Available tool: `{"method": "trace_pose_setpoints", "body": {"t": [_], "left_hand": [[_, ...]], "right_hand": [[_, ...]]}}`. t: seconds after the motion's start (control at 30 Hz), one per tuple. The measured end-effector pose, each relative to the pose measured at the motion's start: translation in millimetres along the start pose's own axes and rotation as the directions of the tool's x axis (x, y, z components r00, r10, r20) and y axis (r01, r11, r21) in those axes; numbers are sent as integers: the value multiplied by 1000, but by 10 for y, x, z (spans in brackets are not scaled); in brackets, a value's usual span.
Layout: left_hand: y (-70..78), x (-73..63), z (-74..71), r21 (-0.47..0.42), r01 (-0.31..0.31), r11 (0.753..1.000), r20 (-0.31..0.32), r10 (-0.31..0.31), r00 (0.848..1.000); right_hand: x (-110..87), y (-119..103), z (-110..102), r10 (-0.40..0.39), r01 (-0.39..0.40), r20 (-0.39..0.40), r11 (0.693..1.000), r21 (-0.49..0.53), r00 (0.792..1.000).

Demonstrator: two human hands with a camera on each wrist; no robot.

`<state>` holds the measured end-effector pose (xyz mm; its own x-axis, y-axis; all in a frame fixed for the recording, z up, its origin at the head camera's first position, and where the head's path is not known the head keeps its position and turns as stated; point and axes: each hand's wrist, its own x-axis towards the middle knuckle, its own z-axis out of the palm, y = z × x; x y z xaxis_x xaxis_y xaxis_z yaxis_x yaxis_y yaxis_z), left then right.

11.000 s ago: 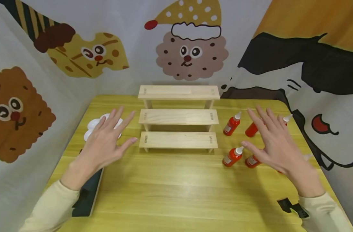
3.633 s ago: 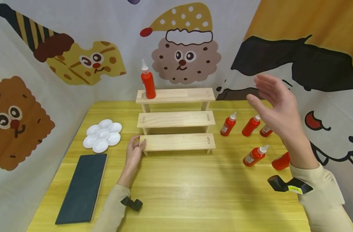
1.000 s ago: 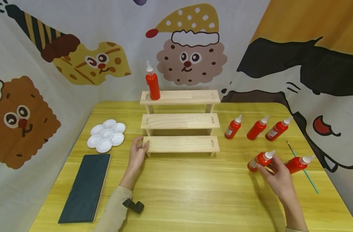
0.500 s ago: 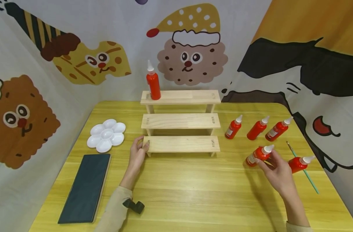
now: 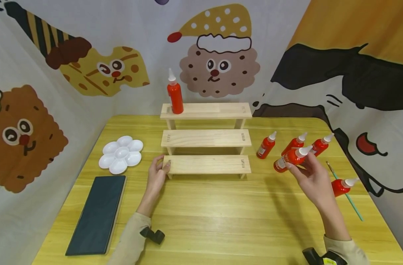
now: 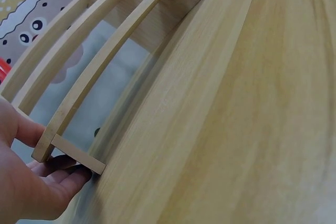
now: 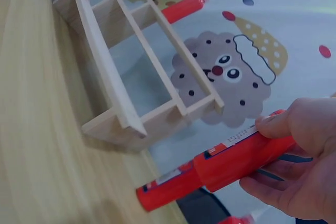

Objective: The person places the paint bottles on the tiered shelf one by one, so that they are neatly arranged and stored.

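Note:
My right hand (image 5: 315, 182) pinches a red squeeze bottle (image 5: 289, 160) with a white nozzle, thumb on the near side. In the right wrist view this bottle (image 7: 244, 158) is tilted and overlaps another red bottle (image 7: 170, 184) behind it. At the centre stands a three-step wooden rack (image 5: 206, 164). My left hand (image 5: 155, 180) holds the left end of its lowest step; the left wrist view shows the thumb over the board (image 6: 79, 98) and the fingers beneath. One red bottle (image 5: 175, 97) stands upright on the left end of the top step.
Several more red bottles stand on the right, among them one by the rack (image 5: 266, 147) and one nearer bottle (image 5: 341, 187) beside a green paintbrush (image 5: 353, 207). On the left lie a white flower-shaped palette (image 5: 121, 154) and a dark flat book-like slab (image 5: 97, 215). A printed curtain (image 5: 135, 22) hangs behind.
A bottle came onto the top step between the first two frames. Lately my right hand has lifted another from the front row, up and leftward. My left hand keeps its hold on the rack.

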<state>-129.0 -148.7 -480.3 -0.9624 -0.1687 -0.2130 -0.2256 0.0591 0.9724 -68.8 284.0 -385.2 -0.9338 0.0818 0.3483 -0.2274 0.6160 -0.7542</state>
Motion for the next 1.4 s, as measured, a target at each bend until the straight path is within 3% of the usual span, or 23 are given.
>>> {"method": "trace_pose_setpoints", "body": {"t": [0.57, 1.2, 1.4], "left_hand": [[24, -25, -15, 3, 4, 1000, 10, -4, 1000], [3, -3, -1, 2, 2, 1000, 7, -2, 1000], [1, -11, 1, 9, -5, 1000, 0, 5, 1000]], "right_hand": [[451, -407, 205, -14, 23, -86, 994, 106, 996], [1037, -798, 611, -123, 137, -71, 960, 246, 990], [1205, -923, 737, -149, 153, -35, 949, 274, 988]]}}
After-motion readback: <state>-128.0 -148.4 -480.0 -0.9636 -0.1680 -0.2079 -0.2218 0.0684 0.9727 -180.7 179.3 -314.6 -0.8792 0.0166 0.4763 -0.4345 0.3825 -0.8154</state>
